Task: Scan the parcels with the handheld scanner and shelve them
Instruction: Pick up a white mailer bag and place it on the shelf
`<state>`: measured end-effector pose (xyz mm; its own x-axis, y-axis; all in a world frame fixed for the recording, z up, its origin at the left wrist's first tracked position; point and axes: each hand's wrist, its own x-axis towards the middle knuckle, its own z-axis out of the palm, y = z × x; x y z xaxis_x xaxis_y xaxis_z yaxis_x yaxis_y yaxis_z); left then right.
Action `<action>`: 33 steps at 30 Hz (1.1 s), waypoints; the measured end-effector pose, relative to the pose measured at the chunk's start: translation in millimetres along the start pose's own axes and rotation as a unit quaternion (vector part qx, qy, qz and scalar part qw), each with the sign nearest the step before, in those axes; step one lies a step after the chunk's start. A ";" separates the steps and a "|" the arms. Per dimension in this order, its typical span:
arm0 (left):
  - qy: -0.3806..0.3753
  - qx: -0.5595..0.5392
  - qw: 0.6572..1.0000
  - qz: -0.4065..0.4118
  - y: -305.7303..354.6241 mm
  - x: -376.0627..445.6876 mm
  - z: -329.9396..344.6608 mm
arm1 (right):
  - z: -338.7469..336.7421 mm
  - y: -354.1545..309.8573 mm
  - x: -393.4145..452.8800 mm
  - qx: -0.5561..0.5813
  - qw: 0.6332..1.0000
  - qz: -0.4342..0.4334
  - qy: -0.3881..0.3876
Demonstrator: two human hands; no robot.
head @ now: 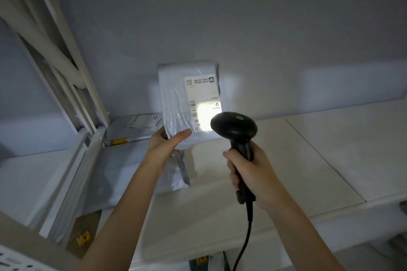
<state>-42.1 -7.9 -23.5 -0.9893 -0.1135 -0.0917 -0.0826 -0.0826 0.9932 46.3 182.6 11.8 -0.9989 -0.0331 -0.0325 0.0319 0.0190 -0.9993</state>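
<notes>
1. The left hand [164, 142] grips a white parcel [176, 103] by its lower edge, upright above the shelf [330, 149].
2. The right hand [248, 174] is wrapped round a black scanner [234, 128] — green dot lit, beam on the label [203, 99].
3. The label hangs upside down — "H306" is legible.

1. One head-worn, wide-angle view looks forward and slightly down onto a white shelf [330, 149] against a wall.
2. It sits close: both forearms reach in from the bottom edge.
</notes>
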 end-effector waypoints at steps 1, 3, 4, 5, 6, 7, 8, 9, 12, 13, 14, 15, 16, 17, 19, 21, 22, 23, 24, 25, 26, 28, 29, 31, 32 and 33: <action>0.002 0.002 1.000 -0.001 -0.5 0.2 -0.4 | 1.0 0.0 -0.5 -0.006 1.000 0.002 -0.005; 0.005 0.004 1.000 -0.001 -1.0 0.2 -1.2 | 1.7 0.6 -0.6 -0.015 1.000 0.006 -0.013; 0.007 0.005 1.000 -0.001 -1.7 0.9 -1.5 | 1.9 0.9 -0.7 -0.017 1.000 0.007 -0.014; 0.008 0.006 1.000 -0.001 -1.8 1.2 -1.9 | 2.1 1.3 -0.5 -0.018 1.000 0.008 -0.015; 0.009 0.006 1.000 0.000 -1.9 1.3 -1.9 | 2.0 1.6 -0.6 -0.019 1.000 0.008 -0.014; 0.010 0.005 1.000 -0.001 -1.6 1.1 -2.0 | 2.0 1.9 -0.4 -0.019 1.000 0.008 -0.014; 0.011 0.003 1.000 -0.001 -1.8 1.0 -2.0 | 1.8 1.9 -0.4 -0.017 1.000 0.008 -0.014; 0.011 0.003 1.000 -0.002 -1.8 0.7 -2.3 | 1.6 1.7 -0.2 -0.012 1.000 0.010 -0.014; 0.003 0.003 1.000 0.000 -2.3 0.6 -2.7 | 0.8 0.6 0.2 0.010 0.999 0.026 -0.016; 0.000 0.003 1.000 0.000 -2.2 0.1 -2.4 | 0.6 0.4 0.2 0.014 0.999 0.031 -0.017; -0.002 0.003 1.000 0.000 -2.1 -0.2 -1.8 | 0.7 0.2 0.3 0.015 0.999 0.034 -0.016; -0.001 0.002 1.000 -0.001 -1.8 -0.4 -1.3 | 0.8 0.4 0.4 0.013 0.999 0.037 -0.014; 0.001 0.000 1.000 -0.004 -1.9 -0.2 -0.9 | 1.0 0.8 0.4 0.012 0.999 0.039 -0.011; 0.001 -0.003 1.000 -0.006 -2.0 0.1 -0.8 | 1.3 0.9 0.4 0.013 0.999 0.041 -0.008; -0.002 -0.010 1.000 -0.010 -2.6 1.8 -1.5 | 1.3 1.2 0.8 0.019 0.999 0.045 -0.009; -0.001 -0.010 1.000 -0.010 -4.0 3.5 -2.7 | 0.3 2.7 2.6 0.016 0.999 0.049 -0.010; 0.001 -0.009 1.000 -0.009 -4.6 4.2 -3.4 | -0.7 4.2 4.7 0.012 0.999 0.050 -0.005; 0.002 -0.011 1.000 -0.009 -5.4 4.6 -4.0 | -2.0 6.5 7.9 0.011 0.999 0.050 0.005; 0.005 -0.017 1.000 -0.010 -6.6 5.0 -4.9 | -3.3 9.9 12.8 0.015 0.998 0.054 0.022; 0.008 -0.024 1.000 -0.011 -7.4 4.5 -6.2 | -5.1 14.8 19.3 0.020 0.997 0.061 0.043; 0.011 -0.031 0.999 -0.012 -8.2 3.8 -7.7 | -6.7 20.8 27.4 0.021 0.995 0.075 0.061; 0.016 -0.046 0.999 -0.018 -10.7 3.2 -10.9 | -8.8 36.1 46.4 0.007 0.990 0.114 0.086; 0.016 -0.058 0.998 -0.021 -11.7 2.7 -12.3 | -9.3 45.7 56.6 -0.011 0.987 0.133 0.090; 0.013 -0.079 0.996 -0.026 -13.5 0.8 -14.1 | -8.0 66.6 75.4 -0.058 0.980 0.167 0.086; 0.008 -0.085 0.996 -0.030 -13.9 -1.2 -14.5 | -6.8 77.0 83.2 -0.077 0.976 0.186 0.083; 0.001 -0.092 0.995 -0.033 -13.8 -3.9 -14.8 | -5.6 86.5 89.4 -0.094 0.971 0.203 0.081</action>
<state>-35.4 -20.9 -37.9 -0.9820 -0.1046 -0.1576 -0.1246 -0.2692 0.9550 -40.4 186.8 -77.5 -0.8982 0.1736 -0.4039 0.4323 0.1807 -0.8835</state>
